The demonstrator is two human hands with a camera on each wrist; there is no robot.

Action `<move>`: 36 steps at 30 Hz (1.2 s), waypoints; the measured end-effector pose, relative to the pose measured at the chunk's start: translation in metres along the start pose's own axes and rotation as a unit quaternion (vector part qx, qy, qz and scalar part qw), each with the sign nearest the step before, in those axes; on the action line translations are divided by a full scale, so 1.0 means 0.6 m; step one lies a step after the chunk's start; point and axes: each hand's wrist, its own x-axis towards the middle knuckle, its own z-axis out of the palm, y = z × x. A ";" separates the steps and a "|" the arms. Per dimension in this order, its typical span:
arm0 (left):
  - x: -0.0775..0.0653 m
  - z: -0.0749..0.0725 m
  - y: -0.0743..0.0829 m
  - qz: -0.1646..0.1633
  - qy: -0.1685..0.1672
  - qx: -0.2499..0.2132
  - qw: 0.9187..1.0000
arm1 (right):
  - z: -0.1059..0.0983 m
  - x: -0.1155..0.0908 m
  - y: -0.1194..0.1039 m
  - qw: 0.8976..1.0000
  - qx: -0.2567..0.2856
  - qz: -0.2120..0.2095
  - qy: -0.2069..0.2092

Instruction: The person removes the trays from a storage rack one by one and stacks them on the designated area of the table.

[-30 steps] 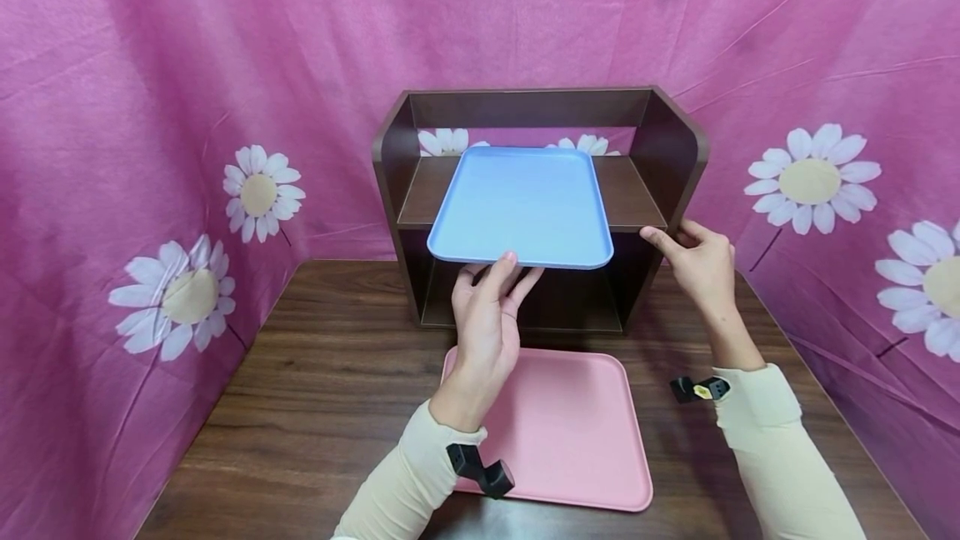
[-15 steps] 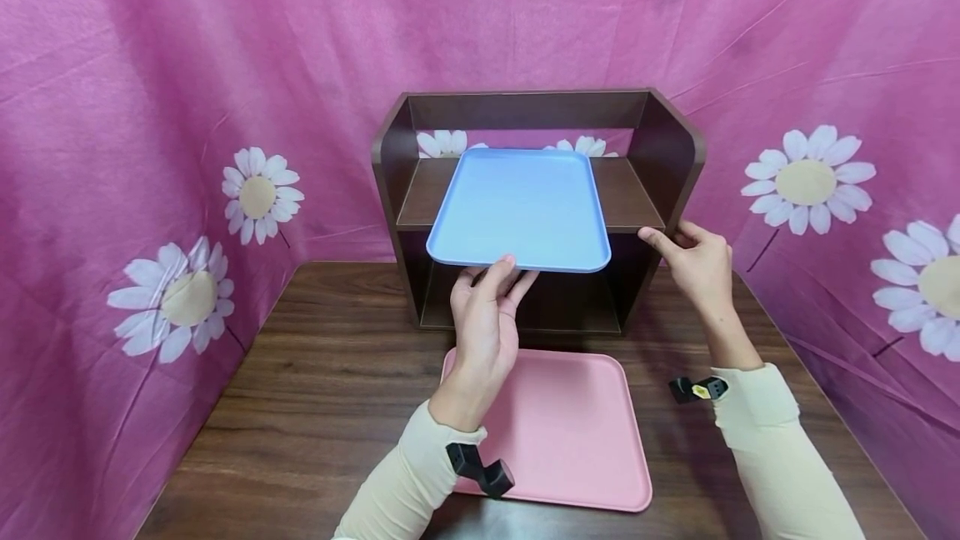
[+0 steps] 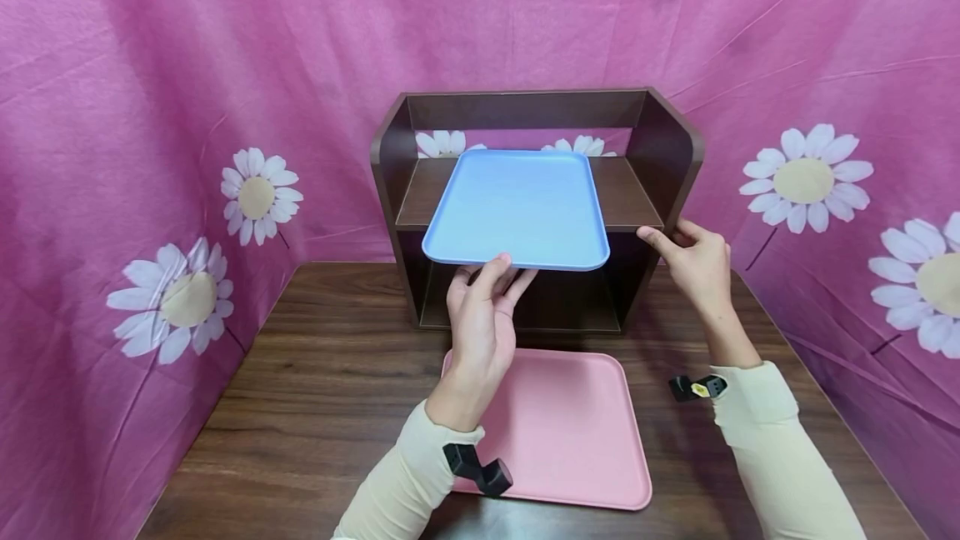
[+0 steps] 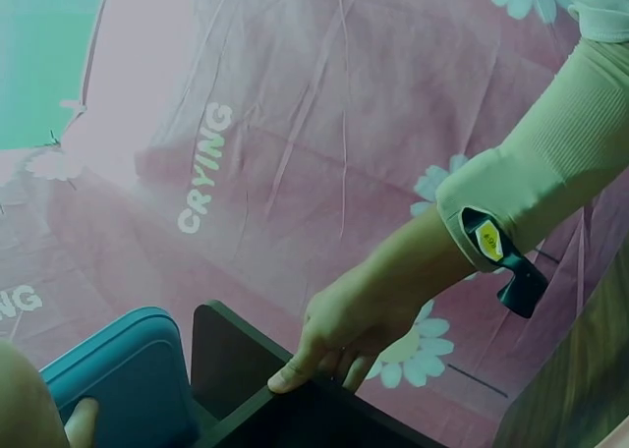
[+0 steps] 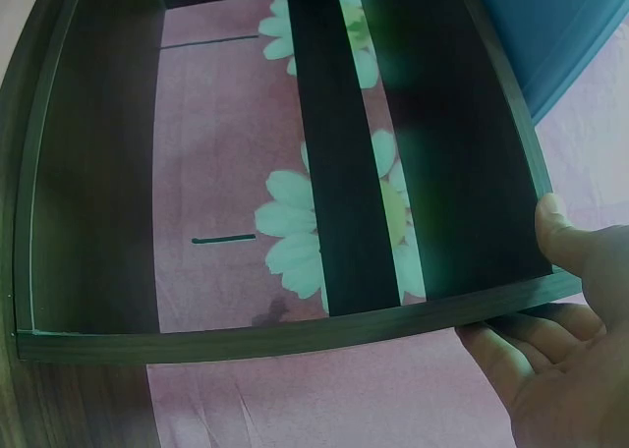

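My left hand [image 3: 480, 332] pinches the near edge of a blue rectangular tray [image 3: 521, 207], thumb on the rim and the other fingers underneath. The tray lies level, overlapping the upper board of a dark brown two-tier shelf [image 3: 678, 140] in the head view. With thumb at the front edge and fingers behind the side panel, my right hand [image 3: 701, 269] grips the shelf's right side where the middle board meets it. The right wrist view shows that grip on the shelf frame [image 5: 246, 345] close up. A pink tray [image 3: 570, 432] lies on the table, partly hidden by the left forearm.
The shelf stands at the back of a wooden table [image 3: 322, 373], its lower compartment opening toward the front. A pink curtain [image 3: 525, 15] with printed daisies hangs behind and on both sides. The pink tray lies just in front of the shelf.
The blue tray and my left hand have shifted very slightly left. My right hand keeps its grip on the shelf, and the pink tray has stayed put.
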 end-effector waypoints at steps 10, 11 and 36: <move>-0.001 -0.003 0.009 0.002 0.003 0.000 1.000 | 0.000 -0.001 -0.001 1.000 -0.006 0.001 0.002; -0.002 -0.003 0.010 0.002 0.003 0.001 1.000 | 0.000 -0.002 -0.001 1.000 -0.007 0.003 0.001; -0.012 -0.018 0.054 0.015 -0.002 0.037 0.999 | -0.002 -0.002 -0.002 1.000 -0.027 0.003 0.003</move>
